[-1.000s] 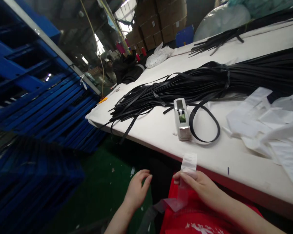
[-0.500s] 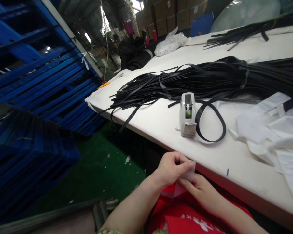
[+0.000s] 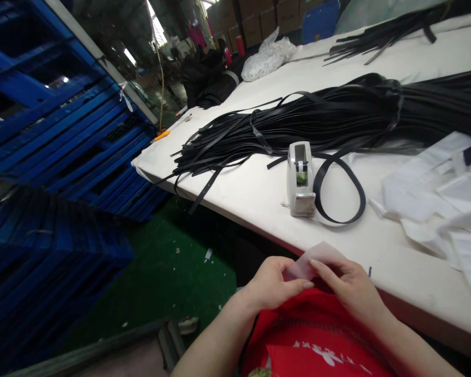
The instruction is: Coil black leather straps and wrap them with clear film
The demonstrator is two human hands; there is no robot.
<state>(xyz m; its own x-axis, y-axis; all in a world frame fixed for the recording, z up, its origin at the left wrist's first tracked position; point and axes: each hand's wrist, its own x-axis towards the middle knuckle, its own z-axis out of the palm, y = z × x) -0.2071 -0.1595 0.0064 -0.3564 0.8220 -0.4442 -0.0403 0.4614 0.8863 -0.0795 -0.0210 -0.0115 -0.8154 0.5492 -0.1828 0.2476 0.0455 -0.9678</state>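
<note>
Two hands meet at the near side of the table, low in the view, with one pale, see-through strip between them. The left hand grasps the strip's left end between thumb and fingers. The right hand grasps its right part, thumb laid on the near face, fingers curled behind. Neither hand is nearer to the strip; both are in contact with it.

The visible part of the strip has its long axis set left to right, the right part slightly farther from the body, roughly crosswise to the forearms. The exact end at each hand is covered by fingers. In the view, the strip's far edge overlaps the table's near edge; whether it touches the table cannot be told. Directly on the near side of the hands is a red apron.

On the far side of the strip, apart from both hands, a tape dispenser stands upright on the table. Just right of it lies a looped black strap. Beyond both, a bundle of black straps extends left to right. Loose white pieces lie far right of the hands. Blue pallets occupy the left side, well apart.
</note>
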